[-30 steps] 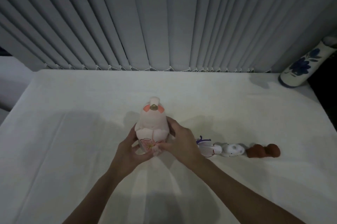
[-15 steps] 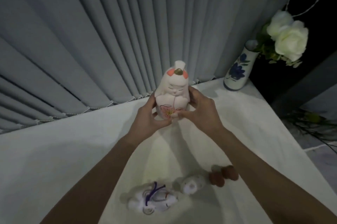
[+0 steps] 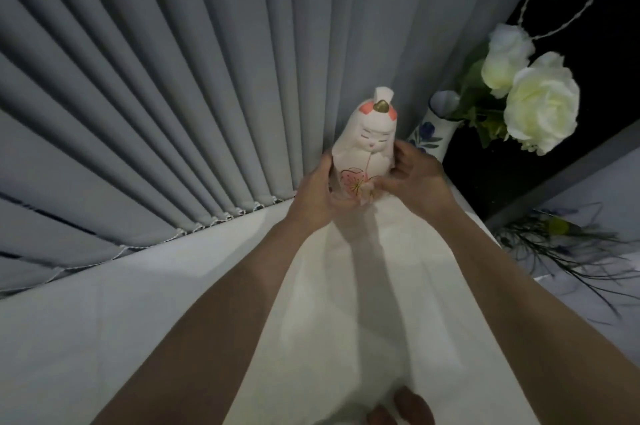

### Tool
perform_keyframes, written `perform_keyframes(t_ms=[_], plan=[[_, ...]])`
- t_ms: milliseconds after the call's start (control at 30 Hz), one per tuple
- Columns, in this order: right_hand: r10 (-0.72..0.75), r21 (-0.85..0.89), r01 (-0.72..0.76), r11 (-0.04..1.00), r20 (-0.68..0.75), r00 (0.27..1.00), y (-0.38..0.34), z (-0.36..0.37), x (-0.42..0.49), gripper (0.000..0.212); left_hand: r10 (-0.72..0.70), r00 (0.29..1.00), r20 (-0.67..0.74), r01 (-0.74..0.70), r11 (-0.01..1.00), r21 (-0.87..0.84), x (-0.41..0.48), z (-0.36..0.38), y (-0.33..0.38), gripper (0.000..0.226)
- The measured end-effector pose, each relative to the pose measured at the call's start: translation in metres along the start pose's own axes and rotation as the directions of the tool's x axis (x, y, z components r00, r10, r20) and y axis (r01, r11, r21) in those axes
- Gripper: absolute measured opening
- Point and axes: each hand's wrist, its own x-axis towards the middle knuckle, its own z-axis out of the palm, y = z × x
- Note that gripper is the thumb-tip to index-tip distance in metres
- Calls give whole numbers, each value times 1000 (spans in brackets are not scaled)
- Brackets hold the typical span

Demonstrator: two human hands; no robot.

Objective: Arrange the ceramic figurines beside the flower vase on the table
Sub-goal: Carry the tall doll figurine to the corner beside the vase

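Note:
A tall white ceramic doll figurine, with pink marks, a gold crest and a pink flower on its front, is upright near the table's far edge. My left hand grips its left side and my right hand grips its right side. Whether its base touches the table I cannot tell. Just to its right stands the blue-and-white flower vase holding white roses. A brown figurine shows partly at the bottom edge.
The table wears a white cloth. Grey vertical blinds hang right behind its far edge. Dark leafy stems lie past the table's right edge.
Both hands carried the doll figurine further toward the vase at the table's far right corner. The view followed, so the small white figurines dropped out of sight.

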Motion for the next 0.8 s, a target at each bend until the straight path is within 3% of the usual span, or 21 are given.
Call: perform_keyframes(t_ms=[100,233,467,600,700,800], plan=[[39,102,-38,994,-9,999,5,-3,10,69,-2,1000,3,2,999,47,10,3,2,83],[54,204,-50,978,-12,998,6,-3,11,68,-4,1000,16,3,997,74,14,4,1,92],[45,214,-49,976,24,999,4,-7,3,64,-32,999,12,29,986,166,10,8,5,95],[40,161,-53,985,85,996,-2,-12,-6,73,-73,997,21,66,972,227,-6,7,11,98],[49,-19,-48,999,31,998,0,-20,-29,72,-104,995,10,99,970,221,-43,9,15,93],[64,-142,-55,988,57,996,14,-32,-73,64,-54,991,121,32,984,177,-95,10,10,89]])
